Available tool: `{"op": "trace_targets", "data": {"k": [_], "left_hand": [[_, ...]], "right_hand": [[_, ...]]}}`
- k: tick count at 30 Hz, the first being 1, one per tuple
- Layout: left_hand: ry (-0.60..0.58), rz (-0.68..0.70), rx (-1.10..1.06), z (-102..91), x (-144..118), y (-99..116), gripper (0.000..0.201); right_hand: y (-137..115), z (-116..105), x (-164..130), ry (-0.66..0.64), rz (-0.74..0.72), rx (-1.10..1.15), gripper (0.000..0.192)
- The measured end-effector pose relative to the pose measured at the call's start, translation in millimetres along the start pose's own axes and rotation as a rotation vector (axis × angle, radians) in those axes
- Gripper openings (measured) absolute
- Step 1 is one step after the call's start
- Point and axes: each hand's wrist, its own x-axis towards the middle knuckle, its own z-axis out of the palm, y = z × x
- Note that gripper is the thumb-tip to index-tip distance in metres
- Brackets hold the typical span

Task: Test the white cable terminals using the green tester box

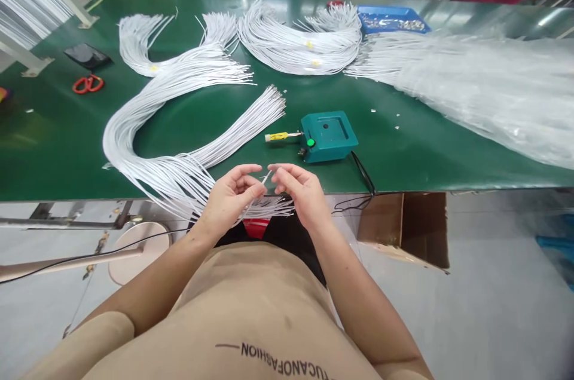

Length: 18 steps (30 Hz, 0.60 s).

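Observation:
My left hand (233,192) pinches a thin white wire (266,178) near its end, just over the table's front edge. The fingertips of my right hand (301,184) close on the tip of that same wire. Below and left of my hands, a long curved bundle of white wires (130,123) hangs partly over the edge. Its other end, with small metal-looking tips, fans out at the bundle end (269,105). Beyond my right hand stands a small teal device (329,136) with a green button and a yellow-labelled rod (282,137) sticking out leftward.
On the green table (188,111) lie more wire bundles (300,45), orange-handled scissors (88,83), a dark flat object (87,55), a blue tray (392,19) and plastic-wrapped wires (484,75). A cardboard box (403,224) sits below the front edge. People are beyond the table.

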Motion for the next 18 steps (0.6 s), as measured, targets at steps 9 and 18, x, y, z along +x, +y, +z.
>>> {"op": "trace_targets", "data": {"k": [9,18], "left_hand": [[-0.031,-0.007,-0.052,-13.3,26.6,0.6,0.045],[-0.113,0.056,-0.021,-25.0,53.2,4.8,0.044]], "right_hand": [[-6.6,20.2,34.1,0.011,0.018,-0.105,0.010],[-9.9,15.4,61.0,-0.005,0.053,-0.135,0.011]]}}
